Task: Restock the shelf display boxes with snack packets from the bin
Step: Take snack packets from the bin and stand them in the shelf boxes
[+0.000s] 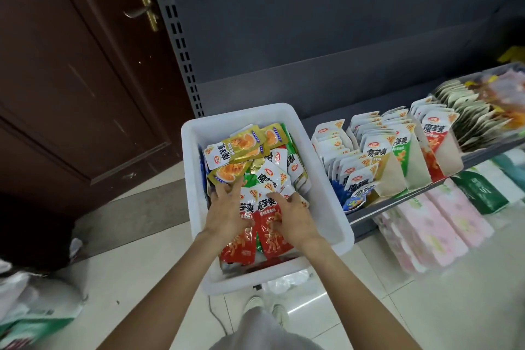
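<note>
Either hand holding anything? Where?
Both hands, left and right, lie on red snack packets in the white bin, over their upper halves; actual grip unclear.
</note>
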Motion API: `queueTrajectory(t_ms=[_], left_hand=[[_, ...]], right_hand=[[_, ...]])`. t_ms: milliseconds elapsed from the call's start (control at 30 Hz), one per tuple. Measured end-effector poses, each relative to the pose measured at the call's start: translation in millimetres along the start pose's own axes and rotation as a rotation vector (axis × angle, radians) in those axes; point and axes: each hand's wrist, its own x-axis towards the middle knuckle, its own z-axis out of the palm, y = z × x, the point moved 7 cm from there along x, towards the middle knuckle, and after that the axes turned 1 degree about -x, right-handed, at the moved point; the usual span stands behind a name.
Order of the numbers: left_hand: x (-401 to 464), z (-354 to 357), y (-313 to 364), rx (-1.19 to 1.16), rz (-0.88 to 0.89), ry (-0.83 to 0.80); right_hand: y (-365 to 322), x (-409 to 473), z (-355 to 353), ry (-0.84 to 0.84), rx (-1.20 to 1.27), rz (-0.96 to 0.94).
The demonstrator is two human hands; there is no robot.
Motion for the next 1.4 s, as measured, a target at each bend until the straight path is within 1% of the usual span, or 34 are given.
queueTrajectory(t_ms=[100, 200, 267, 333, 433, 533, 600, 700, 767, 833, 900, 967, 1067, 1133, 1200, 1300, 1333, 1400], left_hand=[[-1.8, -4.7, -0.9, -0.054, 0.011, 0.059], [-5.6, -12.2, -6.2, -0.099, -0.012, 0.107], [-6.5, -18.4, -7.1, -0.151, -0.007, 0.145], [-7.3, -27.0, -4.3, -0.303, -0.009, 0.160], [-11.6, -45.8, 7.4, -0.498, 0.007, 0.151], [-21.5, -68.9, 37.9, -0.646, 0.149, 0.132], [-28.8, -81.8, 67.3, -0.761, 0.280, 0.096], [-31.4, -87.3, 107.4, -0.857, 0.408, 0.027], [-29.6, -73.0, 132.0, -0.827, 0.442, -0.113], [-29.9, -53.1, 154.9, -0.749, 0.473, -0.237], [-32.2, -38.0, 178.0, -0.696, 0.512, -0.277], [-34.4, -26.4, 202.1, -0.658, 0.544, -0.271], [-33.7, -11.7, 241.1, -0.580, 0.602, -0.257], [-32.3, -2.9, 270.7, -0.541, 0.643, -0.238], [-27.8, 1.7, 302.8, -0.488, 0.678, -0.139], [-9.5, 7.5, 347.7, -0.340, 0.656, 0.158], [-1.6, 12.8, 360.4, -0.328, 0.630, 0.207], [15.0, 29.4, 381.6, -0.322, 0.586, 0.226]], right_hand=[[0.2, 0.1, -0.2, 0.004, -0.034, 0.009], [0.2, -2.5, -3.8, 0.010, -0.139, 0.012], [-1.2, -2.4, -8.1, 0.042, -0.128, -0.012], [-4.2, -3.9, -17.2, 0.092, 0.049, -0.060], [-6.4, -10.5, -33.0, 0.126, 0.414, -0.087], [-10.4, -23.3, -48.3, 0.124, 0.778, -0.117], [-6.9, -34.5, -65.7, 0.190, 0.919, -0.150], [8.8, -61.3, -102.3, 0.357, 1.077, -0.168], [29.6, -84.6, -126.4, 0.536, 1.216, -0.147], [58.6, -106.5, -144.3, 0.725, 1.329, -0.096], [89.6, -128.0, -159.7, 0.856, 1.302, -0.040], [117.2, -146.0, -175.4, 0.885, 1.191, -0.005], [158.2, -159.8, -197.5, 0.801, 1.117, 0.012], [183.8, -162.2, -214.3, 0.740, 1.082, -0.021], [213.6, -162.6, -233.8, 0.772, 1.040, -0.054], [266.6, -162.4, -268.7, 0.914, 1.010, -0.089], [286.3, -161.9, -281.0, 0.961, 0.993, -0.086], [322.0, -158.6, -304.1, 1.018, 0.963, -0.063]])
